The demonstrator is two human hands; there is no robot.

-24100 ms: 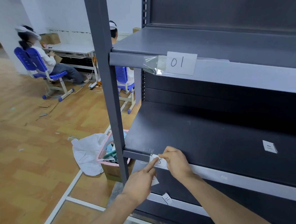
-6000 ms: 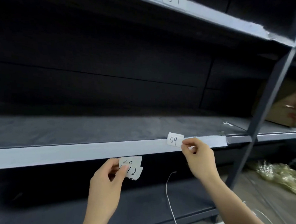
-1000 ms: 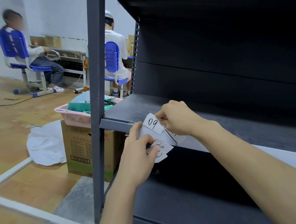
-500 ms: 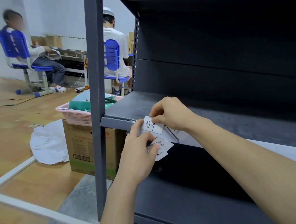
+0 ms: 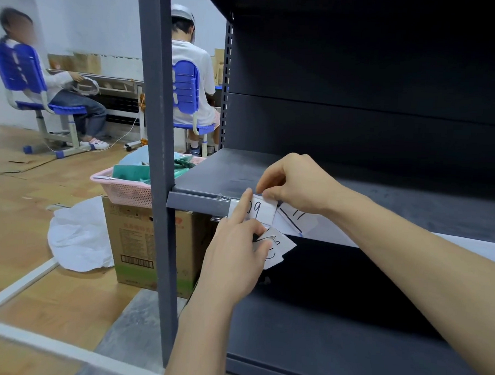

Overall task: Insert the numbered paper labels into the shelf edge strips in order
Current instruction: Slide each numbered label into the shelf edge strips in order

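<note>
The label marked 09 point(image 5: 262, 212) is the one piece of writing I can read cleanly: two dark handwritten digits on a small white slip, with the 0 half covered by my finger. It sits against the shelf edge strip point(image 5: 335, 235) at the strip's left end, just right of the grey upright post point(image 5: 156, 159). Beside it on the right, a second slip point(image 5: 296, 220) lies tilted at the strip, showing a long slanted stroke and two short strokes that look like 11, though I cannot be sure. The spare labels point(image 5: 279, 247) below show only curved pen marks; my thumb hides the rest. The cardboard box point(image 5: 151, 239) on the floor carries printed lines and a barcode, too small to read.

My right hand point(image 5: 296, 185) reaches in over the shelf point(image 5: 212, 171), knuckles up, its fingertips pinching the top edge of the 09 label. My left hand point(image 5: 234, 254) comes up from below with the forefinger point(image 5: 244, 207) straight and pressed on the label's left part, while its thumb and curled fingers clamp the spare labels under the strip. The two hands are close together, nearly touching at the label.

A pink basket point(image 5: 123, 188) rests on the box, and a white bag point(image 5: 77, 235) lies beside it.
</note>
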